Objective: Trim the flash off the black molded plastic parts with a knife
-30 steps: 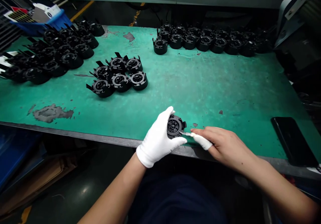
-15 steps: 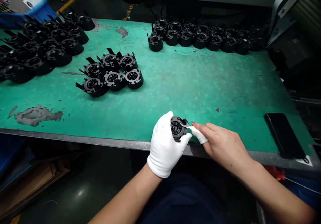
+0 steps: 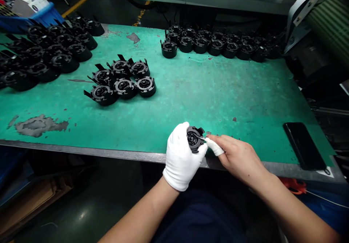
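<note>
Part [image 3: 194,140] sits in the gloved left hand [image 3: 180,157], curled snugly round its rim at the near edge of the bench [image 3: 223,90]; the right hand [image 3: 240,157], thumb wrapped white, pinches a slim tool [image 3: 202,138] at the part's face; a phone [image 3: 304,145] lies right; six housings [image 3: 124,86] stand behind, left.

Hands: 2 (1 left hand [image 3: 180,159], 1 right hand [image 3: 241,156]). White fabric glove [image 3: 176,175]: 1. White thumb cover [image 3: 215,147]: 1. Round black plastic part [image 3: 192,140], held: 1. Thin metal tool [image 3: 202,138]: 1. Black cylindrical plastic housings [image 3: 124,86]: 6 centre-left, at least 10 far left, at least 7 rear right; overlap hides totals. Black rectangular phone [image 3: 304,145]: 1. Blue plastic bin [image 3: 47,17], upper left: 1.
</note>
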{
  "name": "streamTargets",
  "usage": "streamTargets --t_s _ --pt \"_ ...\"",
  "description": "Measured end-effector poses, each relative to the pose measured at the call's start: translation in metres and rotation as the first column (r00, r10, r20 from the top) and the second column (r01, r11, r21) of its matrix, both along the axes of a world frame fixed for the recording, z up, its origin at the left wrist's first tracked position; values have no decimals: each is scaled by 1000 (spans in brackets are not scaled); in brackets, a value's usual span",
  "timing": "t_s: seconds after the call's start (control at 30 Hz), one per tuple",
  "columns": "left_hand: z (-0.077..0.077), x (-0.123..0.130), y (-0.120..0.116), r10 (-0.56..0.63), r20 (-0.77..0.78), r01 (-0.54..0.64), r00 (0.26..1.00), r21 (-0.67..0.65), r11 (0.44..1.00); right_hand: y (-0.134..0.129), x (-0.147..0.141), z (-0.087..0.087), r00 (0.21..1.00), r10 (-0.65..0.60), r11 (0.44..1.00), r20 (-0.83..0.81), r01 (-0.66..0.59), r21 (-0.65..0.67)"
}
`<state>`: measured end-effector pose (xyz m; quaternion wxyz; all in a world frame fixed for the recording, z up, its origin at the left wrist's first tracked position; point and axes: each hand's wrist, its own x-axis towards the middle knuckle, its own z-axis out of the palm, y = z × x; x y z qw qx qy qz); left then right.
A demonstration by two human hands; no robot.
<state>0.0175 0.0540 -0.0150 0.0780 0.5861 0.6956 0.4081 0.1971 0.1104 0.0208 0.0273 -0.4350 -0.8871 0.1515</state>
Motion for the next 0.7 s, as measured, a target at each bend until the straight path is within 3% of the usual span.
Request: streamTargets --t_s 0.27,0.43,0.53,0.6,0.7 --pt "-1 -1 1 15 -22 -14 1000 4 1000 5 -1 7 996 19 1000 91 -20 11" --pt "-4 5 0 32 -43 -31 999 27 999 -3 -16 10 979 -74 990 192 50 129" --pt "-4 5 -1 52 -35 -51 998 38 998 -8 -20 7 984 -124 986 128 108 123" --pt "-2 -2 -1 -15 3 15 1000 2 1000 -9 -14 5 991 -119 991 55 115 70" --pt "5 -22 0 -223 53 227 973 -92 969 -7 2 7 997 -70 994 22 72 -77"
